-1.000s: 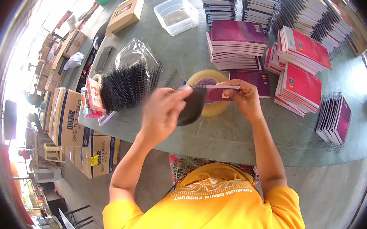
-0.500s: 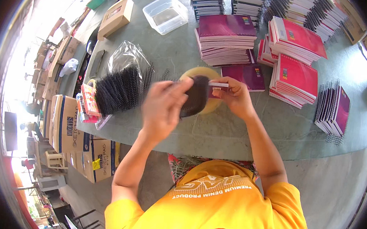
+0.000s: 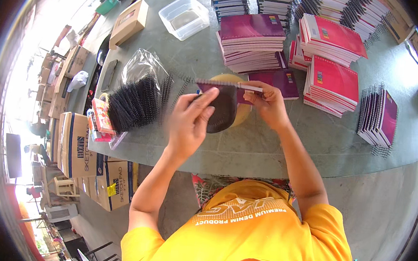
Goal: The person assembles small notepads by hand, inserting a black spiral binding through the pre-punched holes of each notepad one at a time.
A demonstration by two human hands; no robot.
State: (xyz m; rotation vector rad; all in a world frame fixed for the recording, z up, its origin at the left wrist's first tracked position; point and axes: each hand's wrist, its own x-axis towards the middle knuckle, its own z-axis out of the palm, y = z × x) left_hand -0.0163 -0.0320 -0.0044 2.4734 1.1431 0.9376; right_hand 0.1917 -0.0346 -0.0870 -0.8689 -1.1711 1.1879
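My right hand (image 3: pixel 269 105) is closed on the right end of a purple notebook (image 3: pixel 251 87), its bound edge upward. A dark wire coil (image 3: pixel 216 82) lies along that edge and sticks out to the left. Below the edge, a dark rounded pad-like thing (image 3: pixel 223 113) covers part of the notebook. My left hand (image 3: pixel 190 122) is at the pad's left side, thumb and forefinger apart over it; its other fingers are blurred. Beneath all this shows a yellowish round thing (image 3: pixel 241 117), mostly covered, perhaps a tape roll.
Many black coils (image 3: pixel 134 102) lie in a clear bag on the left. Stacks of purple notebooks (image 3: pixel 251 28) and red notebooks (image 3: pixel 334 80) stand behind and to the right. Coiled notebooks (image 3: pixel 378 117) are at far right, a clear plastic box (image 3: pixel 184 18) at the back.
The notebook's edge and coil now show further left beyond the dark pad, where the blurred left hand covered that area. The left hand is a little lower; the right hand keeps its grip.
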